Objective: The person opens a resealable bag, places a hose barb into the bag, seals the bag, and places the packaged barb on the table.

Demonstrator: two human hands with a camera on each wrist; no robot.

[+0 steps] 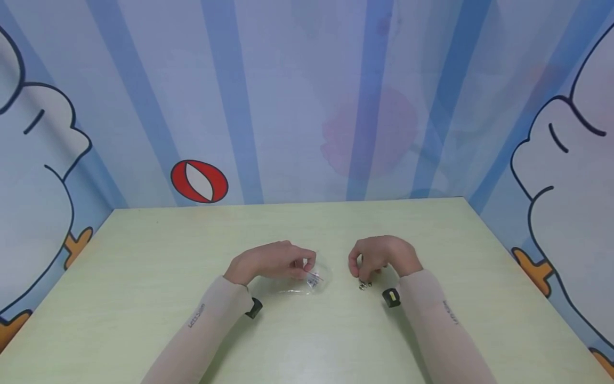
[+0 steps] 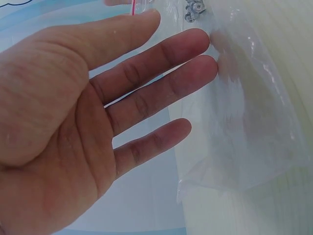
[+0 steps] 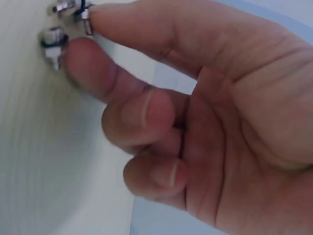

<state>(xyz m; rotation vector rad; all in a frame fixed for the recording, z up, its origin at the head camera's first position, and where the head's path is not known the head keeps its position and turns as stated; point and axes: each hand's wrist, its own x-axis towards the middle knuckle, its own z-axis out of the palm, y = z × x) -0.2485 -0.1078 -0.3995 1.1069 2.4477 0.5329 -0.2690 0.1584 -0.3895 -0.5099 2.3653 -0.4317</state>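
My left hand (image 1: 275,260) pinches the edge of a clear plastic zip bag (image 1: 302,285) by its red strip, between thumb and a forefinger mostly hidden in the left wrist view. The other fingers stretch out along the bag (image 2: 244,122). A few small metal screws (image 2: 195,10) show through the plastic. To the right, my right hand (image 1: 381,256) reaches down to a small group of screws (image 1: 364,286) on the table. In the right wrist view, thumb and forefinger touch or nearly touch these metal screws (image 3: 54,44) with dark washers. Whether one is pinched is unclear.
Both hands work over a pale wood-grain table (image 1: 158,256). Behind it stands a blue striped backdrop (image 1: 297,106) with cartoon figures and a red oval. Each wrist carries a small black device (image 1: 391,297).
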